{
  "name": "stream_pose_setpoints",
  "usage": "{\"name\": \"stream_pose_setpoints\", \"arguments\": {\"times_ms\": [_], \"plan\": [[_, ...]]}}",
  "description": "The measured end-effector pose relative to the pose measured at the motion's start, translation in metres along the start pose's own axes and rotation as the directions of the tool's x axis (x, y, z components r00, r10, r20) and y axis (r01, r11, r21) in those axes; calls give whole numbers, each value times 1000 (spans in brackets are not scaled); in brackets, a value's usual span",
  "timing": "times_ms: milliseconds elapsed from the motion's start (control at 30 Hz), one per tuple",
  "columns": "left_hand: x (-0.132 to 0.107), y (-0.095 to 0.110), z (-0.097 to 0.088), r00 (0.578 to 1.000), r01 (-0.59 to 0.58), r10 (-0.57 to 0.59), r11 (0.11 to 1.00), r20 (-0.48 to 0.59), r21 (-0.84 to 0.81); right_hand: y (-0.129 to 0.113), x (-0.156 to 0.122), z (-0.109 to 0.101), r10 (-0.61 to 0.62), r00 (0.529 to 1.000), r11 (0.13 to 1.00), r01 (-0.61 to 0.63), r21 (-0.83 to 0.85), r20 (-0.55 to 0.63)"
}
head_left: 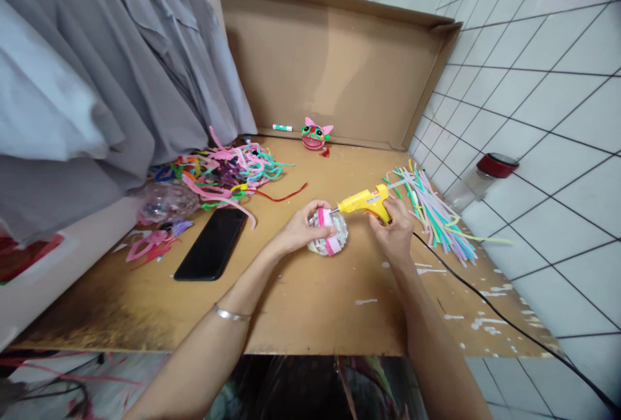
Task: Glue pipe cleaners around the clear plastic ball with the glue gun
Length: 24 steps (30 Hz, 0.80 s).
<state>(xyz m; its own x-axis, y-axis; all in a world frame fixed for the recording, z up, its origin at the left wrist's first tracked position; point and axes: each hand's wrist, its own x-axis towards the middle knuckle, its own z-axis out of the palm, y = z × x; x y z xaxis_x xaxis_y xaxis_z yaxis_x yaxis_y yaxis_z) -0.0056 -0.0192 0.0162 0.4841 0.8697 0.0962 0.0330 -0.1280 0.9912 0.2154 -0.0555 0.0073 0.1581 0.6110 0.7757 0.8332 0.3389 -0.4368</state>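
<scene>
My left hand (309,226) is closed around the left side of a round, shiny whitish piece (341,231) with pink and light-pink strips across it. It is held just above or on the table, in the middle. In my right hand (395,226) is a yellow hot glue gun (363,201), with a glue stick (402,182) poking out of its back. The gun's metal nozzle meets the upper edge of the pink strips; whether it touches or hovers I cannot tell. My fingers wrap the gun's handle near its trigger.
A black phone (211,245) lies left of my hands, below a heap of coloured pipe cleaners (228,167). More pipe cleaners (436,213) lie at right. The gun's black cord (485,300) trails off right. A finished-looking animal head (316,134) and a glue tube (282,127) sit by the cardboard wall (330,57).
</scene>
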Motion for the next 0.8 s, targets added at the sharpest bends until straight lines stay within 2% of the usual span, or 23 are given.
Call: {"name": "stream_pose_setpoints", "arguments": {"times_ms": [800], "plan": [[0,-2,-1,1000,-22,22,1000,-5,2,2,1,-2,41,999,998,-41,38,0]]}}
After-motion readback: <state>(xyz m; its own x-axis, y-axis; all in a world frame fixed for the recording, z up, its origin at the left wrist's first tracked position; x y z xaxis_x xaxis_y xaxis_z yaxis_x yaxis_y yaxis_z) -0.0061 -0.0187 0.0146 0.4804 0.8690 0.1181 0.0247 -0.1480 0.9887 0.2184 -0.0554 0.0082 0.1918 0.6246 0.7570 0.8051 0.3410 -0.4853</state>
